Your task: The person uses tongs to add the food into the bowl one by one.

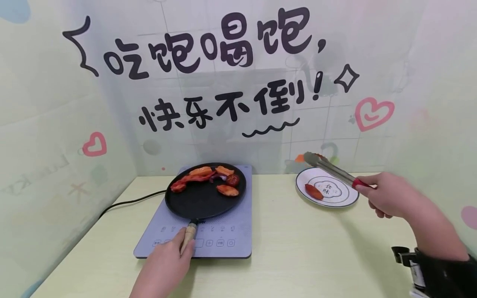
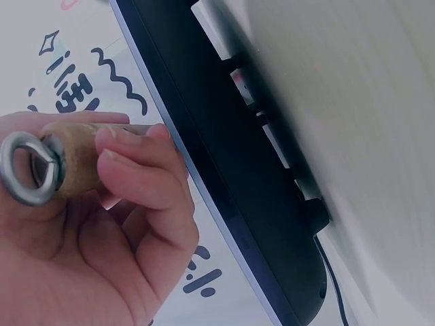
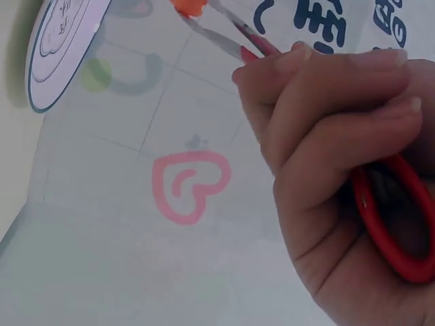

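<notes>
My left hand (image 1: 165,260) grips the wooden handle (image 1: 189,236) of a black frying pan (image 1: 203,203). In the left wrist view the fingers curl round that handle, which ends in a metal ring (image 2: 28,168). Several reddish-orange food pieces (image 1: 201,171) lie along the pan's far and right side. Over a white plate (image 1: 340,198), my right hand (image 1: 391,194) holds metal tongs (image 1: 335,170) with red grips. An orange piece (image 3: 189,7) shows at the tong tips in the right wrist view. One reddish piece (image 1: 314,191) lies on the plate's left part.
Under the pan is a lavender induction cooker (image 1: 238,231) with touch controls on its near side. A black cable (image 1: 130,202) runs off to its left. The pale table (image 1: 283,248) meets a printed backdrop (image 1: 261,153) at the rear and sides.
</notes>
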`<state>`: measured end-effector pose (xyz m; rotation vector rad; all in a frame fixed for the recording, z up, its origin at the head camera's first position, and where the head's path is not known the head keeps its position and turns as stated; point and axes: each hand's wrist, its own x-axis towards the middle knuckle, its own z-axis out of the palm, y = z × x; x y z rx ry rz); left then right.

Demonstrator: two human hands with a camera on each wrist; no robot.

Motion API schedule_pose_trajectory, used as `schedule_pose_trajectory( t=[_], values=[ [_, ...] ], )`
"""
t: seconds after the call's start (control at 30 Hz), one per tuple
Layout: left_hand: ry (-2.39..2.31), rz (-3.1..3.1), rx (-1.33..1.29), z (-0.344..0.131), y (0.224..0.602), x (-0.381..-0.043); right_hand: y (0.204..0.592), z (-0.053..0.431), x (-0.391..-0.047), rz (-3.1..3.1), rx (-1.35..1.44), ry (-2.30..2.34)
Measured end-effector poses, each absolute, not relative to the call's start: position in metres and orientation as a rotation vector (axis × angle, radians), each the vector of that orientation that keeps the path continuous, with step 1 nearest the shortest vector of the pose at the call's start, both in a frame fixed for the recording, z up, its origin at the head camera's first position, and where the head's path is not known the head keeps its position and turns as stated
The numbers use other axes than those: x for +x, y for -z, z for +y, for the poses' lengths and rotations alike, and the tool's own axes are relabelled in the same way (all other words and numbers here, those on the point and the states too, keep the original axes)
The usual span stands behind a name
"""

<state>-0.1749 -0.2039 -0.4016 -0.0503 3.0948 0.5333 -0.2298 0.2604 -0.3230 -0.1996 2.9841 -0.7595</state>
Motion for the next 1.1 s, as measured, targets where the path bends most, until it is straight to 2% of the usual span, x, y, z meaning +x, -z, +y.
schedule_pose_trajectory(
  t=[0.3,0.53,0.8,1.1],
  values=[
    [-0.545,3.091,-0.064,-0.205,0.401,-0.174,0.321,0.209,-0.226,2.888,-0.321,1.116],
    [-0.558,3.100,-0.049,-0.205,0.402,-0.174,0.343,0.146,-0.214,2.755,-0.376,1.356],
    [-0.571,3.113,-0.051,-0.203,0.404,-0.173,0.364,0.102,-0.193,2.733,-0.562,1.211],
    [-0.574,3.112,-0.067,-0.204,0.403,-0.172,0.381,0.082,-0.191,3.048,-0.714,0.943]
  ],
)
